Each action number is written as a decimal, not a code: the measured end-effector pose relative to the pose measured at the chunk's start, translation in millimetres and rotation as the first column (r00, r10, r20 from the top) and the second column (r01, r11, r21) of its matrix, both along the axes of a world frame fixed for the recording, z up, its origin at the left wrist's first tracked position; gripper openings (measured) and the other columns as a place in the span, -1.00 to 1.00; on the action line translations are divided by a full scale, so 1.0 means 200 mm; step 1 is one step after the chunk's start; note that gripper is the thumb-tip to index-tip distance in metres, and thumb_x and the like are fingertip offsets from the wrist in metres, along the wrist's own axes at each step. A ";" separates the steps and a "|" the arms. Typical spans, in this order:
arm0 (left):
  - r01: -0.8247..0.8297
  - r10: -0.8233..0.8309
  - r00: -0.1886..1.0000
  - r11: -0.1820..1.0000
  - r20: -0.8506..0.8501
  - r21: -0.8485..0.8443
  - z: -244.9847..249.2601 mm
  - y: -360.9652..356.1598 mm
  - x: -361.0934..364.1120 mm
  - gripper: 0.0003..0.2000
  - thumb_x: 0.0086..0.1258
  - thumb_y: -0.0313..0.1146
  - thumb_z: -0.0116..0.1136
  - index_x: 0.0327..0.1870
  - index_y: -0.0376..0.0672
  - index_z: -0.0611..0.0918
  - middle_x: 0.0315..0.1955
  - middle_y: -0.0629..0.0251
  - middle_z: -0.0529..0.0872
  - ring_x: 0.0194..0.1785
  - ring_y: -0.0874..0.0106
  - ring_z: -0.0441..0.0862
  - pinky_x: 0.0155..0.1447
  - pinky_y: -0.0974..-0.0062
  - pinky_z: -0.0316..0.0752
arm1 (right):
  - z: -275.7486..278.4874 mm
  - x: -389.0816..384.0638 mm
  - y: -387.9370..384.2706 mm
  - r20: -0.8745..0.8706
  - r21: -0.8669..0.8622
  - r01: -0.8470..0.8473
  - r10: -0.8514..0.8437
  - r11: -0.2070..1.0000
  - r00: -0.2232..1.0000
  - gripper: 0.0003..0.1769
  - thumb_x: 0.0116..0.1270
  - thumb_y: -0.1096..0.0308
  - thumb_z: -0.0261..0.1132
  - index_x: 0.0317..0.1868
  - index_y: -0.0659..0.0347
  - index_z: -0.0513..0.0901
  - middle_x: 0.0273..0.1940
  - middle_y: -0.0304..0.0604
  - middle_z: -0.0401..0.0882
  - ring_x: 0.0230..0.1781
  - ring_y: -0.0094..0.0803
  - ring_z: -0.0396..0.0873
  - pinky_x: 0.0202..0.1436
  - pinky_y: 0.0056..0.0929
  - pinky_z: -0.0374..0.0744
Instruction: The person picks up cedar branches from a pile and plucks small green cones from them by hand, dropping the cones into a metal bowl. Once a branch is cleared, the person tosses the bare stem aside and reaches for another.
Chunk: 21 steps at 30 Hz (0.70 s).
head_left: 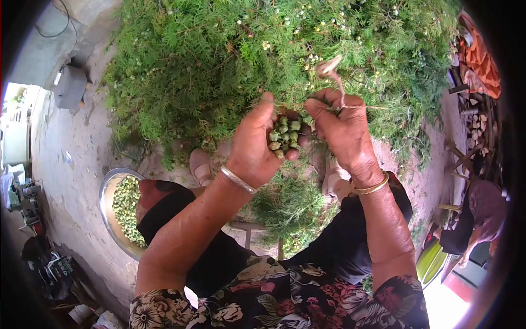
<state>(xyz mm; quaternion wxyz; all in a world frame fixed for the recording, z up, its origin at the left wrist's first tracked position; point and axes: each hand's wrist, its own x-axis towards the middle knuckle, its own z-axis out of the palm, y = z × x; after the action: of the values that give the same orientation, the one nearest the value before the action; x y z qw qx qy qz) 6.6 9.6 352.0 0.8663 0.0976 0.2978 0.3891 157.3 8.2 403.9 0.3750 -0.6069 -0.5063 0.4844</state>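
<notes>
My left hand [253, 143] is cupped, palm up, around a small heap of green seed cones [284, 136]. Its thumb points upward and its curled fingers hold the cones in the palm. Just to the right, my right hand [346, 130] is closed on a thin bare twig [340, 88], whose pale torn end sticks up above the knuckles. The right fingertips are close beside the cones. Both hands are over the front of a big pile of green conifer branches [219, 71] that bear small pale cones.
A metal basin [109, 219] of picked green cones [127, 205] stands by my left knee. Loose sprigs [290, 205] lie between my feet. Another person [482, 214] is at the right beside a green tub [432, 263]. Chopped firewood [478, 131] and orange cloth [479, 55] are behind.
</notes>
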 end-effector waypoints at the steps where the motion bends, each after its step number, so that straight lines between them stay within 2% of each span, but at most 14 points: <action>1: 0.030 -0.031 0.999 0.999 0.029 0.031 -0.02 0.00 -0.01 -0.48 0.46 0.13 -0.23 -0.18 -0.23 0.56 -0.36 0.13 0.66 -0.36 0.34 0.59 -0.42 0.46 0.41 | -0.02 0.02 0.01 -0.002 0.042 0.019 -0.019 0.999 1.000 -0.89 0.26 0.46 0.27 -0.28 0.36 0.62 -0.58 -0.33 0.49 -0.60 -0.67 0.37 -0.53 -0.60 0.36; 2: 0.058 -0.062 0.996 0.996 0.057 0.062 -0.04 0.00 -0.02 -0.52 0.49 0.04 -0.23 -0.15 -0.25 0.57 -0.31 0.11 0.67 -0.31 0.33 0.60 -0.39 0.45 0.45 | -0.03 0.03 0.01 -0.006 0.085 0.038 -0.038 0.996 0.999 -0.87 0.28 0.43 0.27 -0.28 0.35 0.61 -0.64 -0.39 0.41 -0.67 -0.71 0.27 -0.61 -0.65 0.25; 3: 0.058 -0.062 0.996 0.996 0.058 0.061 -0.03 0.00 -0.02 -0.52 0.49 0.04 -0.23 -0.15 -0.25 0.57 -0.31 0.11 0.67 -0.31 0.33 0.60 -0.39 0.45 0.45 | 0.01 0.03 0.01 -0.090 -0.033 0.088 -0.091 0.996 0.992 -0.90 0.25 0.48 0.28 -0.32 0.37 0.62 -0.57 -0.34 0.51 -0.62 -0.69 0.34 -0.59 -0.61 0.31; 4: 0.068 -0.070 0.997 0.996 0.038 0.054 -0.03 0.00 -0.02 -0.53 0.50 0.02 -0.22 -0.15 -0.25 0.57 -0.31 0.11 0.67 -0.30 0.34 0.60 -0.38 0.46 0.45 | 0.01 0.04 0.01 -0.089 -0.035 0.088 -0.091 0.996 0.992 -0.90 0.25 0.48 0.28 -0.32 0.37 0.62 -0.57 -0.34 0.51 -0.62 -0.69 0.34 -0.59 -0.61 0.31; 6: 0.077 -0.078 0.997 0.996 0.018 0.044 -0.02 -0.01 -0.02 -0.54 0.50 0.01 -0.21 -0.15 -0.26 0.57 -0.31 0.11 0.67 -0.30 0.34 0.60 -0.38 0.47 0.45 | 0.00 0.05 0.01 -0.195 -0.084 0.038 -0.053 0.996 0.979 -0.88 0.28 0.46 0.27 -0.30 0.38 0.61 -0.61 -0.35 0.47 -0.65 -0.68 0.31 -0.61 -0.60 0.26; 7: 0.070 -0.072 0.997 0.995 0.036 0.064 -0.01 -0.01 -0.02 -0.55 0.50 0.00 -0.19 -0.15 -0.26 0.57 -0.31 0.11 0.67 -0.31 0.35 0.60 -0.38 0.48 0.46 | 0.00 0.05 0.01 -0.195 -0.084 0.038 -0.054 0.996 0.979 -0.88 0.28 0.46 0.27 -0.30 0.38 0.61 -0.61 -0.35 0.47 -0.65 -0.68 0.31 -0.61 -0.60 0.26; 9: 0.063 -0.067 0.996 0.994 0.056 0.085 -0.01 -0.01 -0.02 -0.55 0.50 -0.01 -0.18 -0.15 -0.27 0.57 -0.31 0.11 0.67 -0.31 0.36 0.61 -0.37 0.49 0.46 | 0.00 0.06 0.01 -0.324 -0.152 -0.003 -0.047 0.988 0.945 -0.83 0.31 0.38 0.27 -0.32 0.35 0.57 -0.65 -0.37 0.39 -0.66 -0.64 0.30 -0.61 -0.60 0.24; 10: 0.051 -0.059 0.995 0.994 0.082 0.094 -0.01 -0.01 -0.01 -0.57 0.49 -0.03 -0.16 -0.12 -0.28 0.57 -0.32 0.13 0.67 -0.32 0.39 0.60 -0.38 0.51 0.45 | 0.00 0.07 0.02 -0.324 -0.151 -0.002 -0.047 0.989 0.945 -0.83 0.31 0.38 0.27 -0.32 0.35 0.57 -0.65 -0.37 0.39 -0.66 -0.64 0.30 -0.61 -0.60 0.24; 12: 0.040 -0.051 0.993 0.994 0.107 0.105 -0.01 -0.01 -0.01 -0.58 0.49 -0.04 -0.14 -0.10 -0.28 0.57 -0.33 0.15 0.66 -0.33 0.41 0.60 -0.39 0.53 0.45 | -0.02 0.10 0.02 -0.515 -0.231 -0.052 -0.077 0.972 0.854 -0.75 0.32 0.26 0.29 -0.37 0.29 0.53 -0.69 -0.38 0.29 -0.68 -0.60 0.29 -0.62 -0.59 0.21; 14: 0.032 -0.034 0.999 0.998 0.027 0.059 0.00 -0.02 -0.01 -0.68 0.47 -0.18 -0.04 -0.08 -0.29 0.55 -0.36 0.20 0.65 -0.35 0.45 0.58 -0.43 0.57 0.43 | 0.00 0.10 0.02 -0.514 -0.241 -0.065 -0.071 0.968 0.855 -0.72 0.32 0.23 0.29 -0.39 0.27 0.51 -0.70 -0.38 0.27 -0.68 -0.58 0.29 -0.62 -0.59 0.20; 15: 0.032 -0.033 0.999 0.998 0.028 0.061 0.03 -0.02 0.00 -0.68 0.47 -0.18 -0.04 -0.08 -0.29 0.55 -0.36 0.20 0.65 -0.35 0.45 0.58 -0.43 0.57 0.43 | 0.00 0.10 0.02 -0.514 -0.253 -0.079 -0.065 0.964 0.855 -0.69 0.32 0.19 0.29 -0.41 0.26 0.50 -0.70 -0.39 0.24 -0.69 -0.57 0.29 -0.62 -0.59 0.19; 17: 0.071 -0.042 0.976 0.989 -0.215 0.127 0.09 -0.02 0.01 -0.78 0.42 -0.33 0.03 -0.06 -0.29 0.54 -0.38 0.24 0.64 -0.38 0.48 0.56 -0.47 0.61 0.36 | 0.00 0.11 0.02 -0.525 -0.247 -0.102 -0.044 0.964 0.850 -0.69 0.31 0.18 0.30 -0.41 0.26 0.50 -0.71 -0.38 0.25 -0.69 -0.57 0.30 -0.62 -0.58 0.21; 19: 0.084 -0.053 0.974 0.987 -0.219 0.135 0.09 -0.02 0.01 -0.80 0.40 -0.38 0.05 -0.08 -0.30 0.54 -0.39 0.23 0.64 -0.39 0.49 0.55 -0.48 0.62 0.34 | 0.00 0.11 0.02 -0.537 -0.242 -0.127 -0.024 0.962 0.843 -0.68 0.31 0.18 0.31 -0.41 0.27 0.51 -0.71 -0.37 0.26 -0.69 -0.56 0.30 -0.62 -0.57 0.22; 21: 0.097 -0.063 0.973 0.985 -0.224 0.143 0.09 -0.02 0.00 -0.83 0.38 -0.44 0.06 -0.09 -0.31 0.55 -0.40 0.23 0.64 -0.41 0.50 0.53 -0.48 0.64 0.31 | -0.01 0.11 0.02 -0.500 -0.202 -0.191 0.066 0.961 0.864 -0.68 0.31 0.17 0.30 -0.42 0.26 0.51 -0.71 -0.35 0.33 -0.69 -0.56 0.35 -0.63 -0.59 0.26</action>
<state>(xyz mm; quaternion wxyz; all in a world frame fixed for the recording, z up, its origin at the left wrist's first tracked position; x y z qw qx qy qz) 7.0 5.4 369.7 0.8331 0.2180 0.3563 0.3626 180.0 11.9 401.9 0.3796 -0.4711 -0.3713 0.7043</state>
